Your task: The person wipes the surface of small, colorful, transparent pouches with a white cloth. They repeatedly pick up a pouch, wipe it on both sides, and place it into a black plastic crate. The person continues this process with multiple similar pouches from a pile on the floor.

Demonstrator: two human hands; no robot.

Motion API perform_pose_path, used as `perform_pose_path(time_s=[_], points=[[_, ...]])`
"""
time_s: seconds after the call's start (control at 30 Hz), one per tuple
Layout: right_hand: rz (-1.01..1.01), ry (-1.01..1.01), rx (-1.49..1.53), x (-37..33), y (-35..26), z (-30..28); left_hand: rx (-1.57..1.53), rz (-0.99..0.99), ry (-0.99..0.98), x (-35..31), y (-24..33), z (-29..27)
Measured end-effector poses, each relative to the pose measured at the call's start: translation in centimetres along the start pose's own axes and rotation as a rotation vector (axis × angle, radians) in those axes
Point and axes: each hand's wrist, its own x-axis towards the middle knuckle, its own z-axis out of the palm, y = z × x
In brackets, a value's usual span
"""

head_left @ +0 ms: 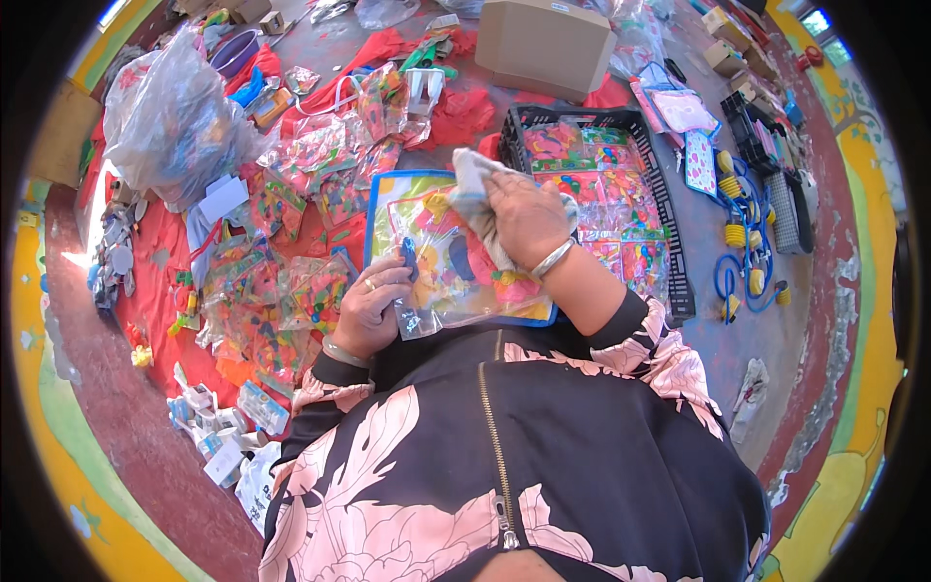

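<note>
A flat, blue-edged picture board (pixel 427 218) lies in front of my body, with clear plastic film (pixel 422 320) over it. My left hand (pixel 373 303), wearing a ring, is closed on the board's near left edge and the film there. A small dark blue piece (pixel 409 257) shows beside its fingertips; whether I grip it too I cannot tell. My right hand (pixel 529 215) is closed over a greyish-white cloth (pixel 472 175) and presses it on the board's upper right part. The cloth and hand hide that corner.
Right of the board is a black crate (pixel 676 262) holding bagged colourful toys (pixel 606 194). A cardboard box (pixel 543 48) stands behind it. Bagged toys (pixel 262 281) cover red cloth at left, near a large plastic sack (pixel 179 121). Blue cords with yellow parts (pixel 747 233) lie far right.
</note>
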Motion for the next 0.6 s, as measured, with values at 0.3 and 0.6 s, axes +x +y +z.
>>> perform_pose_path(time_s=[0.3, 0.6], points=[[0.162, -0.036, -0.093, 2.8, 5.9, 0.2, 0.017, 0.011, 0.002, -0.5, -0.4, -0.2], [0.452, 0.163, 0.776, -5.9, 16.7, -5.2, 0.171, 0.019, -0.214, 2.4, 2.7, -3.8]])
